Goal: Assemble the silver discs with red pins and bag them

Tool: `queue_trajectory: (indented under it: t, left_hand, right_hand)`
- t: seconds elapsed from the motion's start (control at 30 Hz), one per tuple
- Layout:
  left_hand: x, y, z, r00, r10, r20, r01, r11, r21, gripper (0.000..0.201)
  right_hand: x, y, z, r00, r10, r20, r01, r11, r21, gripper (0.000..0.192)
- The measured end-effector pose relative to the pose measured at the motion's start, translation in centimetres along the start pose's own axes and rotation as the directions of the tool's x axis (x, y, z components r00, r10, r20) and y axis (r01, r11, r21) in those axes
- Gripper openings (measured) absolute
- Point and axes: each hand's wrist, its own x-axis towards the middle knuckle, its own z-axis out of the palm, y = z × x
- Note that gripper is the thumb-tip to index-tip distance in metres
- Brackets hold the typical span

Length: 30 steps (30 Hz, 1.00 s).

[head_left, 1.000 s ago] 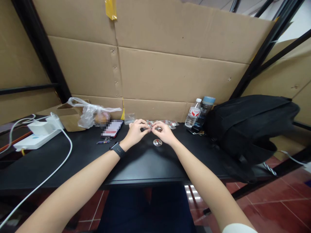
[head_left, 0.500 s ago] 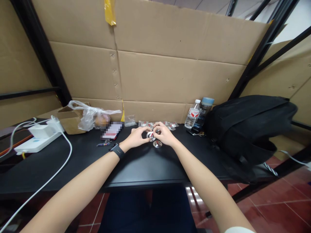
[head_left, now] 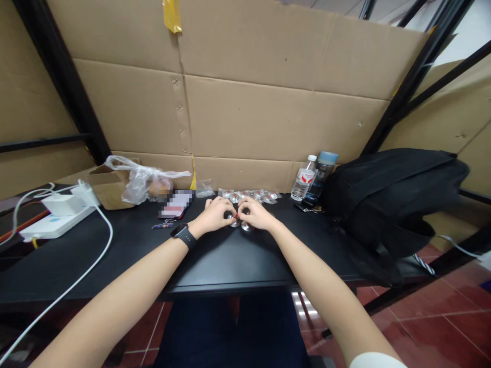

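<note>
Our left hand and right hand meet on the desk, fingertips pinched together on two small metal discs lying flat beneath them. We judge the discs light, stiff and slippery, best gripped by the rim. Being round, they show no long axis; the red-tipped centres seem to face up.

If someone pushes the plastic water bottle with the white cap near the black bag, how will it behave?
The water bottle stands upright and narrow, so a push near its cap would probably tip it. Once down, its round body would likely roll on the smooth black table. It looks like thin clear plastic, so probably light and easily dented.
</note>
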Motion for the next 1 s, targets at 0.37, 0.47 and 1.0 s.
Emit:
queue_trajectory:
  t: [0.37, 0.47, 1.0]
  left_hand:
    - [-0.3, 1.0, 0.0, 0.992, 0.048, 0.119, -0.051, 0.999, 0.02, 0.015]
    - [-0.2, 0.9, -0.1, 0.993, 0.038, 0.111, -0.043, 0.998, 0.043, 0.016]
    - [0.8, -0.2, 0.6, 0.957, -0.221, -0.187, 0.095, 0.852, -0.515, 0.03]
  right_hand:
    - [-1.2, 1.3, -3.0, 0.902, 0.173, 0.396, -0.162, 0.985, -0.061, 0.006]
    - [-1.2, 1.0, -2.6, 0.912, 0.14, 0.385, -0.141, 0.99, -0.026, 0.003]
    - [0.2, -0.5, 0.5, 0.961, 0.257, -0.1, -0.161, 0.819, 0.55, 0.029]
